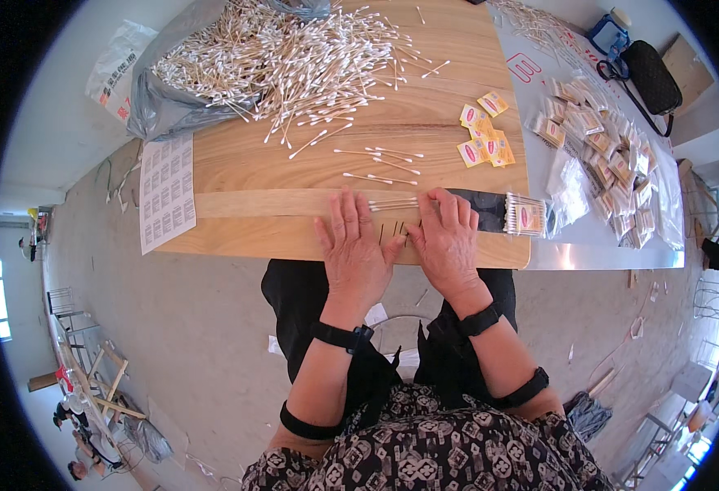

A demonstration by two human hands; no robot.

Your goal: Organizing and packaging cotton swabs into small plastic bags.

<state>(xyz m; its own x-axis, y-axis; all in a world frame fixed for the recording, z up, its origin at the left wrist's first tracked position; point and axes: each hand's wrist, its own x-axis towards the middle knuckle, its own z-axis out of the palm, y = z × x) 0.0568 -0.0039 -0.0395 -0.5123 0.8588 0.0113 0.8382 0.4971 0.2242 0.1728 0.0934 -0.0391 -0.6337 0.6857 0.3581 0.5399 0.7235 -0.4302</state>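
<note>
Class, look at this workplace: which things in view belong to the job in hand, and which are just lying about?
Likely part of the job:
- loose cotton swabs
- small yellow cards
- heaped swab packs

Probably just lying about:
- black shoulder bag
- dark bundle on the floor

the cotton swabs (318, 65) have white tips on pale tan sticks, and the plastic bag (167, 106) is grey. the table (269, 176) is honey-brown wood streaked with darker grain. the cards (493, 103) are yellow and white with red ovals; the sheet (168, 192) is white with rows of dark print. the strip (490, 221), wristbands (480, 320) and trousers (290, 286) are black. the shirt (449, 446) is black, patterned with pale squarish and flower-like shapes. the floor (187, 270) is grey.
</note>
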